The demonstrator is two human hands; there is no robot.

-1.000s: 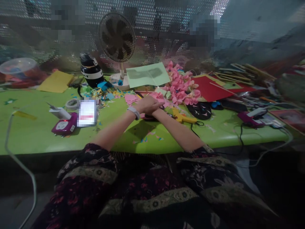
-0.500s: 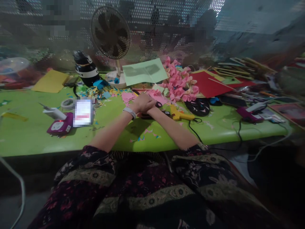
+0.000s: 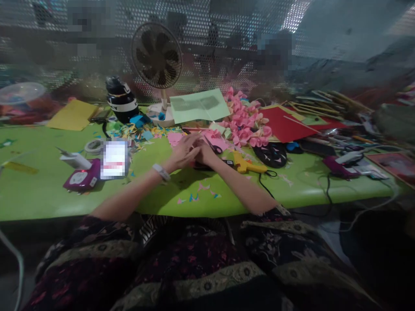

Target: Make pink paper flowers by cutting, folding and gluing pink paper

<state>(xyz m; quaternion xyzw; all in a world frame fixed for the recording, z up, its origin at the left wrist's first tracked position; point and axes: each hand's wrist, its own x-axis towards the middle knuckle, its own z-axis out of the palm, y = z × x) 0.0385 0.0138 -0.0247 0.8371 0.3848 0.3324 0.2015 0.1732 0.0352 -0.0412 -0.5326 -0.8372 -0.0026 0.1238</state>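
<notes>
My left hand (image 3: 184,152) reaches in over the green table, its fingers stretched out and the thumb apart. It lies against my right hand (image 3: 205,154) and covers part of it, so the right fingers are mostly hidden. Neither hand shows anything held. Just beyond them are pieces of pink paper (image 3: 219,141) and a pair of scissors (image 3: 216,148) with dark handles. A yellow glue gun (image 3: 246,164) lies right of my right wrist. Under the hands sits a dark object (image 3: 202,166), mostly covered.
Behind stand a fan (image 3: 158,56), a black bottle (image 3: 122,101) and a pile of pink paper flowers (image 3: 244,123). A lit phone (image 3: 114,160) leans by a purple power adapter (image 3: 82,177) on the left. Red paper (image 3: 285,123) lies right; paper scraps (image 3: 194,198) are near the front.
My hands were clasped, left over right; now the left hand has slid back toward the left, with its fingers straightened. The view has tilted slightly upward.
</notes>
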